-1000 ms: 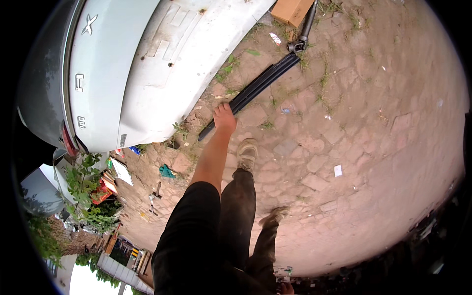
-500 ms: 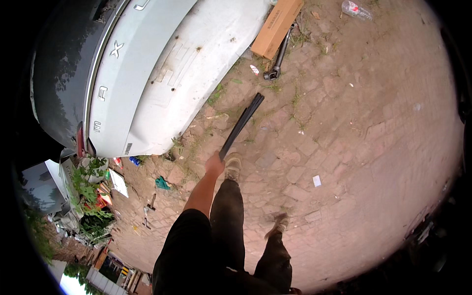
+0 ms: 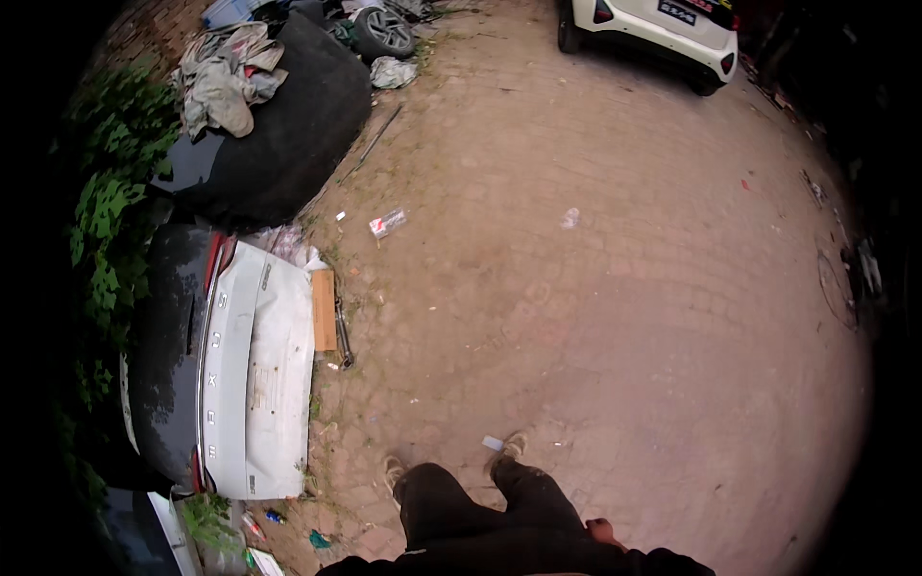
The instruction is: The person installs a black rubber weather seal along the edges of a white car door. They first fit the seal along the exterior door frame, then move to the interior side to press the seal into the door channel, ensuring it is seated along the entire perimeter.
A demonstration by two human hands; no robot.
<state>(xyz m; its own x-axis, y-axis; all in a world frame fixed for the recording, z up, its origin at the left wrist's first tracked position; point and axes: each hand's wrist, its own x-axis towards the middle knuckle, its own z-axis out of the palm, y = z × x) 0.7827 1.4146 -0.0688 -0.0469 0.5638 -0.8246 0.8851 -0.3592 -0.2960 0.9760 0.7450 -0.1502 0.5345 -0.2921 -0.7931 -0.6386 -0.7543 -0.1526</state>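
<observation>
Hand on your right hangs beside your thigh; whether it is closed or gripping anything, you cannot tell at this size. Your left hand and the black strip it held half a second ago lie outside the view, so the strip's direction is hidden. By your right shoe, a pale slip lies flat, long axis slanting crosswise. Ahead and left, a cardboard box points lengthwise away from you, between a metal shaft and the white tailgate.
</observation>
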